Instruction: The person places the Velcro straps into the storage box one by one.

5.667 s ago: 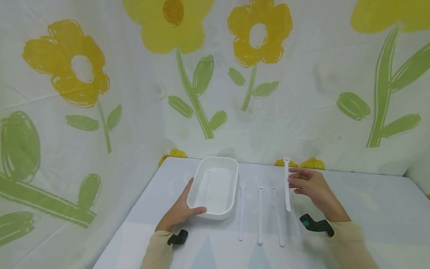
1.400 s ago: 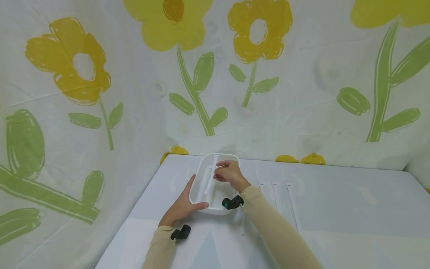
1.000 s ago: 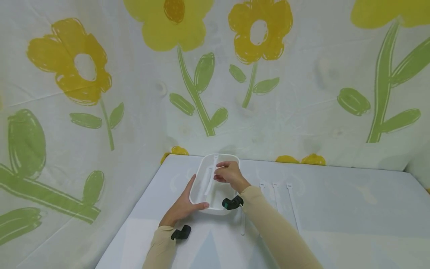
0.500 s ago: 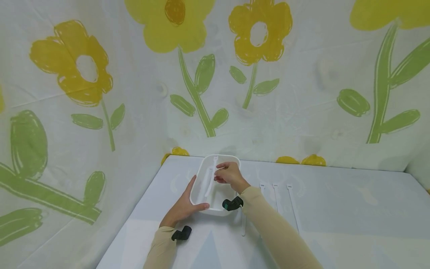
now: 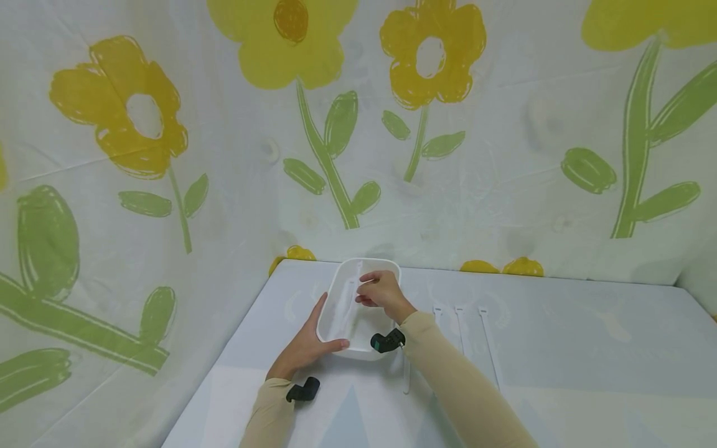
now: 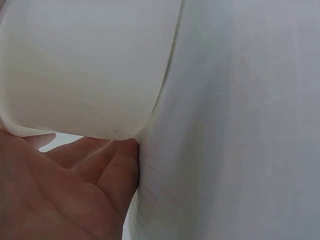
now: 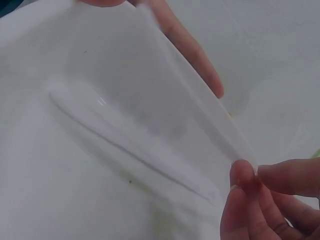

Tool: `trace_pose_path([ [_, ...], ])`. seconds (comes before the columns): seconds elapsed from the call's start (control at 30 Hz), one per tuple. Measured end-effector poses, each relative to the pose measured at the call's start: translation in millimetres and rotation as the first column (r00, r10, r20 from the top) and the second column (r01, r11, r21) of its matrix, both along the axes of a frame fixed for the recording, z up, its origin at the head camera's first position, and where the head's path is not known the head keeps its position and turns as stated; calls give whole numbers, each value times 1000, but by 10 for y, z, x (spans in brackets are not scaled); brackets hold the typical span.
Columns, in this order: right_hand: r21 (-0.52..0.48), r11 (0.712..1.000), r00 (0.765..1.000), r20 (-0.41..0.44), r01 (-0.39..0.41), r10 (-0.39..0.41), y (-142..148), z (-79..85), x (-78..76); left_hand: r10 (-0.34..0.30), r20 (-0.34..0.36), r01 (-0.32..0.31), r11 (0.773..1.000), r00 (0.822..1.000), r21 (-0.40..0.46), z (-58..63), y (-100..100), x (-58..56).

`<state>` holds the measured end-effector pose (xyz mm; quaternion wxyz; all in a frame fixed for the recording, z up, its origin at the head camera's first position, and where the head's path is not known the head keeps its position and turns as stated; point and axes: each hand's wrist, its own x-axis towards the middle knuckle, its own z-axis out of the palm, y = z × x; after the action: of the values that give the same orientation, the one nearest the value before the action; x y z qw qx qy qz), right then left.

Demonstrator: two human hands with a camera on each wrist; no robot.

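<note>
The left hand grips the left side of a white tray near the back edge of the bench, thumb at the near rim, other fingers against the outer wall. A white cable tie lies lengthwise inside. Over the tray, the right hand has thumb and forefinger clamped on a second tie. Farther right, four loose ties lie spaced apart, some partly hidden by the sleeve.
</note>
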<state>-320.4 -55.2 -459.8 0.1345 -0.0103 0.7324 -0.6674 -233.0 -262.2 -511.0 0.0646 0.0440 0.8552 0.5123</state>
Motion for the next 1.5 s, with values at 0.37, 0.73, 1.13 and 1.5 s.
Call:
trace_pose_path([
  [0.37,-14,1000,1000,10,-7,7,50,30,53,-1,-2,1,1000,1000,-22,-44,33,-4],
  [0.73,-25,999,999,31,-26,27,86,77,108,25,15,-25,999,1000,-32,-44,23,38],
  [1.13,-72,997,999,-24,-41,39,273,222,156,43,22,-42,998,999,-49,-23,14,28],
  [1.5,-73,997,998,-50,-26,23,590,336,297,43,27,-41,998,999,-51,13,30,9],
])
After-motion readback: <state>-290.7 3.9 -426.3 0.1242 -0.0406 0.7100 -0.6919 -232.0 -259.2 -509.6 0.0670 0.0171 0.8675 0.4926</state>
